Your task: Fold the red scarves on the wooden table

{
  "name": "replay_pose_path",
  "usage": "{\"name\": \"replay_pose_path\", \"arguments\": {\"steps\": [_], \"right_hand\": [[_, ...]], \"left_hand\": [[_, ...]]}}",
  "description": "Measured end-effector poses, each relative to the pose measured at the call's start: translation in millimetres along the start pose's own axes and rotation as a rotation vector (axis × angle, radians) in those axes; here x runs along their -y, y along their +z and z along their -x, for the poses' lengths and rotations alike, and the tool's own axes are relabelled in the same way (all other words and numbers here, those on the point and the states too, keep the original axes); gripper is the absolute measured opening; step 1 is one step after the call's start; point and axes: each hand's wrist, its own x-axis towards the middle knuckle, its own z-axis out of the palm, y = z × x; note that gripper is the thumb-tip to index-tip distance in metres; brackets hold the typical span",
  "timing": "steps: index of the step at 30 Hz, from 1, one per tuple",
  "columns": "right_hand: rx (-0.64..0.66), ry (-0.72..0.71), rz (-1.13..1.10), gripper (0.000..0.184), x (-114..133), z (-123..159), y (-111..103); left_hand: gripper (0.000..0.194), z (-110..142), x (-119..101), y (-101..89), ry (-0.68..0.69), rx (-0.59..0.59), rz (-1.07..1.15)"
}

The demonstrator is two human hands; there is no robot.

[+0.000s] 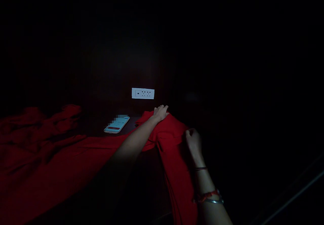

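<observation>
A red cloth [174,128] lies folded in layers on a dark surface, and a long part of it runs down toward me. On its far end rests my left hand [161,113], fingers apart and pressed on the fabric. My right hand [194,143] is closed at the cloth's right edge, thumb and fingers pinched on the fabric; its fingertips are partly in shadow. Dark bands and a silvery bangle circle my right wrist and forearm.
A lit phone [117,125] lies left of the folded cloth. Behind, a white socket plate [143,93] is on the dark wall. More red fabric [50,171] spreads rumpled across the left side. Most of the surroundings are too dark to make out.
</observation>
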Motion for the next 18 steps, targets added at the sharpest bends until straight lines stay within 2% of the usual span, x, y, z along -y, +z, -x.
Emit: {"name": "replay_pose_path", "arguments": {"steps": [3,6,9,12,14,15,16,18], "right_hand": [[0.041,-0.012,0.207,0.028,-0.8,3.9,4.8],[0.047,-0.045,0.319,0.026,-0.5,6.5,7.2],[0.007,-0.064,0.423,0.025,2.0,11.6,6.0],[-0.103,-0.129,0.503,0.027,15.4,21.4,-0.8],[-0.136,-0.240,0.503,0.031,34.0,29.5,-5.5],[-0.113,-0.320,0.491,0.032,46.1,33.6,-6.2],[-0.055,-0.417,0.473,0.033,59.5,37.8,-4.7],[0.153,-0.644,0.424,0.032,87.4,46.4,6.6]], "left_hand": [[0.044,29.2,12.1,1.6,0.089,-0.086,-0.181],[0.045,81.4,35.7,-17.5,0.147,-0.110,-0.203],[0.050,151.1,67.5,-46.6,0.192,-0.016,-0.255],[0.059,212.6,98.1,-73.1,0.193,0.151,-0.359],[0.064,237.1,113.6,-85.8,0.166,0.230,-0.420],[0.065,244.0,119.8,-90.5,0.130,0.243,-0.443],[0.066,248.0,125.1,-94.2,0.077,0.244,-0.458],[0.069,250.8,134.0,-98.8,-0.065,0.243,-0.469]]}}
